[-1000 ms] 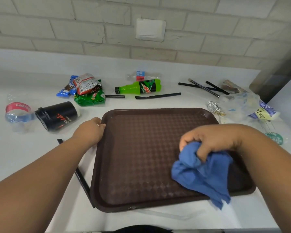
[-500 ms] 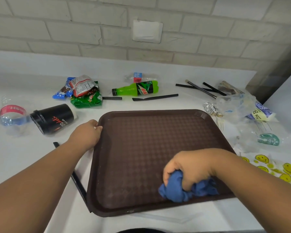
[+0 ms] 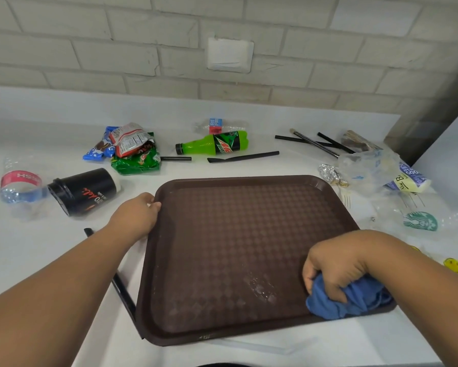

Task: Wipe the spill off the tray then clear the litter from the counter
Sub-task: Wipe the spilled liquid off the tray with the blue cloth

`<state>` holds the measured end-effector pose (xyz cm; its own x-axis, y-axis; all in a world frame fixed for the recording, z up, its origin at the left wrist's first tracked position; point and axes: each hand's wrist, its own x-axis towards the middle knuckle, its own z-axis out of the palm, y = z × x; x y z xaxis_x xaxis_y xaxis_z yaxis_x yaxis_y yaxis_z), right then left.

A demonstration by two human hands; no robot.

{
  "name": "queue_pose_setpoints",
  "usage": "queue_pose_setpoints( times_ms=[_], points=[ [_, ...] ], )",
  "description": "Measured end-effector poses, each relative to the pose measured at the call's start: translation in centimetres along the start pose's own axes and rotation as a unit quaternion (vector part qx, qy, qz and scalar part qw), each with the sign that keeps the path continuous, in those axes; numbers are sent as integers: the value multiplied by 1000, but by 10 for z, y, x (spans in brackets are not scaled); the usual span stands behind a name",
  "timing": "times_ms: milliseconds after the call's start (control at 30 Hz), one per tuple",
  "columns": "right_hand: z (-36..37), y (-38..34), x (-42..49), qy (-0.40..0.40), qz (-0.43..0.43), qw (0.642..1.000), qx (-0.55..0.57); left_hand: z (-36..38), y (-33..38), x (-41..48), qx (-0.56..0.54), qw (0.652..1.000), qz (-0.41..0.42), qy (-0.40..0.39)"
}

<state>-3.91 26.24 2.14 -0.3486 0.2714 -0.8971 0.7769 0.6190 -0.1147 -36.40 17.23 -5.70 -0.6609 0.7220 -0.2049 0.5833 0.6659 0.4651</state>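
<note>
tray [image 3: 236, 229]: dark brown plastic rectangle with rounded corners, raised rim and embossed diamond-grid floor. It lies flat on the worktop [image 3: 37, 247], centre of view, turned slightly off square.
spill [image 3: 259, 287]: pale wet smear on the tray floor, near-right area, just left of the cloth. The rest of the floor looks matte and dry.
cloth [image 3: 355, 300]: blue soft fabric, bunched into a wad, at the tray's near-right corner. It overlaps the rim.
right grip [image 3: 336, 266]: fingers curled tight round the cloth, knuckles up, pressing the wad down on the tray.
left grip [image 3: 136, 215]: hand on the tray's far-left rim with fingers bent over the edge, holding it.
worktop: white, smooth, slightly glossy.
black cup [image 3: 83, 190]: glossy, on its side, left of the tray, apart from it.
clear bottle [image 3: 20, 186]: crumpled plastic with a red label band, just left of the cup.
wrappers [image 3: 130, 149]: crinkled foil packets in blue, red-white and green, piled behind the cup.
green bottle [image 3: 214, 145]: plastic with a black cap, lying on its side behind the tray.
straws [image 3: 243, 156]: black, thin, scattered at the back. One more [image 3: 122, 290] runs under the tray's left edge.
foil ball [image 3: 329, 174]: crumpled silver, just beside the tray's far-right corner.
plastic bag [image 3: 365, 168]: clear, crumpled, right of the foil.
clear cup [image 3: 419, 221]: green logo, on its side, right of the tray.
</note>
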Motion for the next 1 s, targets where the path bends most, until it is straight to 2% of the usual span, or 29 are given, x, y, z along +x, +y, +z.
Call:
queue_pose_setpoints(
  times_ms=[300, 600, 733, 867, 1000],
  points=[
    [3, -39, 15, 96, -96, 991, -13, -1, -1, 0, 7, 1000, 0, -9],
    [-11, -77, 42, 245, -156, 955, 52, -2, -3, 3, 1, 1000, 3, -16],
    [-23, -76, 47, 311, -165, 933, 79, -2, -3, 2, -1, 1000, 4, -17],
    [-49, -57, 21, 352, -172, 907, 156, -2, -2, 2, 4, 1000, 4, -13],
    [-69, -44, -19, 394, -233, 854, 246, -2, -3, 2, 2, 1000, 4, -12]
  ],
)
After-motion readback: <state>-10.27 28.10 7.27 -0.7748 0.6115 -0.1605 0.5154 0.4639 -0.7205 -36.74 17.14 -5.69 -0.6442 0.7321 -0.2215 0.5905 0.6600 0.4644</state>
